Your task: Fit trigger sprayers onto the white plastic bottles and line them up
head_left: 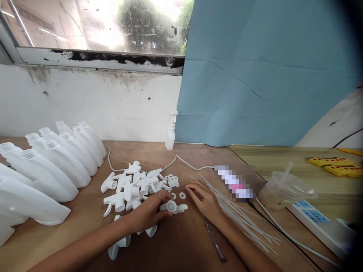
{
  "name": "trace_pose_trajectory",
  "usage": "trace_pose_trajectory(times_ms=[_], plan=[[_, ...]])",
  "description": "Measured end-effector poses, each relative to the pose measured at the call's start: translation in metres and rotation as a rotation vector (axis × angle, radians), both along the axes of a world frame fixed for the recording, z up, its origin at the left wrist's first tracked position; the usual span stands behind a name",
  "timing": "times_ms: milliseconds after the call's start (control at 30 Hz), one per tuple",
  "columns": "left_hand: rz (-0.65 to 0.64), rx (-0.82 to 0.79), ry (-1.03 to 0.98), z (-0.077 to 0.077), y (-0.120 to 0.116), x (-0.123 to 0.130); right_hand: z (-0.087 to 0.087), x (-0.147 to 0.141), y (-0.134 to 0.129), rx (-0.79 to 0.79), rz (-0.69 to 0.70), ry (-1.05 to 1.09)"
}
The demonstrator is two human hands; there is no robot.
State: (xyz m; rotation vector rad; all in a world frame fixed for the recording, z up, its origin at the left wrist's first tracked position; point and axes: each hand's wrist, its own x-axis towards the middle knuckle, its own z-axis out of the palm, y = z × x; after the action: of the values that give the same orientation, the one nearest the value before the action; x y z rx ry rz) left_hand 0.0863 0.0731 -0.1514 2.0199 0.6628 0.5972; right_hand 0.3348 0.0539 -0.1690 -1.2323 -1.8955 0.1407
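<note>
My left hand (155, 209) grips a white spray head (171, 206), its round opening turned up toward the camera. To the right, my right hand (204, 199) pinches the end of a thin white tube (185, 188). Two white rings lie between the hands, one of them (182, 195) nearer my right hand. Further small rings (171, 180) sit just beyond. A pile of white spray heads (132, 187) spreads left of and behind my left hand. Thin white tubes (241, 213) lie in a bundle beside my right forearm. Below my right hand is a metal tool (214, 240).
White bottles (56, 162) stand in rows at the left. An assembled spray bottle (170, 132) is by the wall. On the right are a blurred-out object (235, 183), a plastic cup (276, 190), a power strip (314, 219), cables and yellow items (337, 166).
</note>
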Motion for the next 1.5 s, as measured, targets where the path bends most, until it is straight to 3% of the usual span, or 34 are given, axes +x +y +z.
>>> trace_pose_trajectory(times_ms=[300,500,767,967,1300,1500], plan=[[0.061,-0.058,0.065,-0.007,0.002,0.0,0.012,-0.034,-0.022,0.145,0.218,-0.11],[0.06,0.011,0.039,-0.011,0.002,-0.002,0.009,-0.039,-0.025,0.034,0.315,-0.164],[-0.014,0.438,0.199,-0.01,0.0,-0.003,0.006,-0.034,-0.024,0.029,0.31,-0.259],[-0.002,0.602,0.233,-0.009,-0.001,-0.005,0.01,-0.04,-0.021,0.06,0.334,-0.247],[0.008,0.612,0.241,-0.009,-0.002,-0.003,0.015,-0.043,-0.022,0.052,0.342,-0.287],[0.039,0.517,0.254,-0.01,-0.001,-0.003,0.021,-0.022,-0.02,0.015,0.328,-0.256]])
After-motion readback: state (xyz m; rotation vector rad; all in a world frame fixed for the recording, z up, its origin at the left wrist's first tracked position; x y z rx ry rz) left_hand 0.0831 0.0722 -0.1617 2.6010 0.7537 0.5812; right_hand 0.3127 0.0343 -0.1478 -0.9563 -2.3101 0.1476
